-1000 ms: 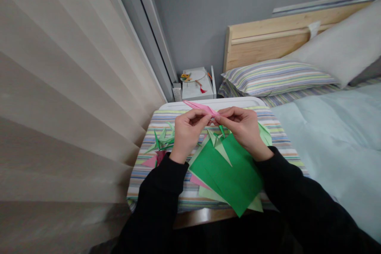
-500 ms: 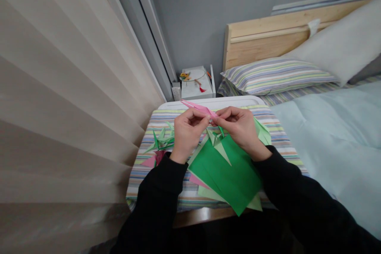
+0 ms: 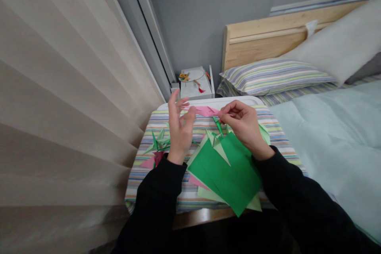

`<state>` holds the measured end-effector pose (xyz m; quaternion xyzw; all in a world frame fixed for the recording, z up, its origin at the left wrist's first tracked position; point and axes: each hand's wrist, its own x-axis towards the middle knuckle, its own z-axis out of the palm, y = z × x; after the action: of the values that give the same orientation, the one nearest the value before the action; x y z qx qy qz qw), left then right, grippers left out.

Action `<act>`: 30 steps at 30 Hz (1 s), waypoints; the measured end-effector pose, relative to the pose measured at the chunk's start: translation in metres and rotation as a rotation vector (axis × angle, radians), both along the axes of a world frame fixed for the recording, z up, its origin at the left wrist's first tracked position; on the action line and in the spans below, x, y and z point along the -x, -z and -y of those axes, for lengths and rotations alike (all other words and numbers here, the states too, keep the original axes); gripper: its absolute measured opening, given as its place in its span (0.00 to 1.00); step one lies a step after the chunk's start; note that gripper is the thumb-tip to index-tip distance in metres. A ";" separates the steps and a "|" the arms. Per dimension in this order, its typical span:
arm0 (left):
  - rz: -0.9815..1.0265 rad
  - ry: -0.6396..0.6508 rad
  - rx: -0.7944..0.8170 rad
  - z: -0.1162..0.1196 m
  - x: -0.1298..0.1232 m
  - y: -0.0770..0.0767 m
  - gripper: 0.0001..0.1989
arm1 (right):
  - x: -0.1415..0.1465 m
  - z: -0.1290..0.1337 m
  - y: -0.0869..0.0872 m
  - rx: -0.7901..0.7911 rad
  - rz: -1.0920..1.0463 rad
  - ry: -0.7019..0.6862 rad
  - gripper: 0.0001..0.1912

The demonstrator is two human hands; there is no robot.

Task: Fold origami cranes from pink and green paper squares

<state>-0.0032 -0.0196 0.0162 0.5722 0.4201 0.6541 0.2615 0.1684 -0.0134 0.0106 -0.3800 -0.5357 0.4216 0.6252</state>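
A folded pink origami paper (image 3: 205, 111), long and narrow, hangs above the striped cloth. My right hand (image 3: 242, 123) pinches its right end between thumb and fingers. At the other end is my left hand (image 3: 181, 133), its fingers spread and raised; the thumb overlaps the paper's left tip, and whether it presses on it is hard to tell. Beneath the hands lies a folded light green paper piece (image 3: 218, 149) with pointed ends. It rests on a dark green paper sheet (image 3: 229, 178), which tops pink and light green sheets.
Several folded green pieces (image 3: 160, 141) and a pink one (image 3: 149, 162) lie left on the striped cloth (image 3: 139, 182) covering the table. A pleated curtain (image 3: 74, 127) borders the left side. Behind stands a small white cabinet (image 3: 193, 93); a bed (image 3: 327, 119) is on the right.
My left hand has loosened its pinch and spread its fingers, moving slightly left along the pink paper. The paper now lies more level, and my right hand still grips its right end.
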 end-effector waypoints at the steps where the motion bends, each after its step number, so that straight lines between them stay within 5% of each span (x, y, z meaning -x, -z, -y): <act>1: -0.026 -0.032 -0.033 0.000 0.001 -0.001 0.26 | -0.001 0.001 -0.001 -0.025 0.046 -0.009 0.09; 4: -0.146 0.006 -0.013 0.000 0.003 -0.003 0.12 | -0.004 0.003 -0.002 -0.084 0.123 -0.044 0.07; 9: -0.230 0.105 0.092 -0.001 0.000 -0.001 0.06 | -0.005 0.001 -0.002 -0.091 0.010 -0.047 0.16; 18: -0.089 0.492 0.313 0.003 -0.004 -0.001 0.18 | 0.000 0.000 0.000 -0.030 -0.090 -0.194 0.19; 30: -0.052 0.469 0.317 0.002 -0.007 0.003 0.16 | 0.000 0.001 -0.001 0.008 0.015 -0.231 0.07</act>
<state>0.0040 -0.0220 0.0136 0.6222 0.3799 0.4869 0.4811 0.1683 -0.0140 0.0112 -0.3214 -0.5790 0.4901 0.5668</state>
